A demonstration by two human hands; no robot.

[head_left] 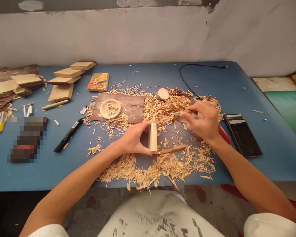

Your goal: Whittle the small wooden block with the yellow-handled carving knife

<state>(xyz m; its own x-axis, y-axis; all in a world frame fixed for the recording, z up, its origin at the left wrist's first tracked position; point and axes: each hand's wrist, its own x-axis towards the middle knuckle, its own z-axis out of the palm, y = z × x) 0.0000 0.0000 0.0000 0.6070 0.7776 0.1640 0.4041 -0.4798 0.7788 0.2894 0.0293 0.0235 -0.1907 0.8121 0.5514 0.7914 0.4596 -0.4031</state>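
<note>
My left hand (135,140) grips a pale wooden block (153,137) by its two ends, thumb at the near end and fingers at the far end, the block standing on its narrow side. To the right, my right hand (203,118) holds a small cutter with a yellow handle (188,111), its blade pointing left, above a heap of wood shavings (162,108). A thin brown stick-like tool (172,149) lies just right of the left thumb. A carved round wooden piece (110,109) rests on a brown sheet (135,107) beyond the left hand.
Wooden blocks (61,92) and a colourful square (98,82) sit at the back left. A black marker (68,135) lies left of my left arm. A phone (243,135) is at right; a black cable (199,65) curves behind. Shavings (138,171) line the near edge.
</note>
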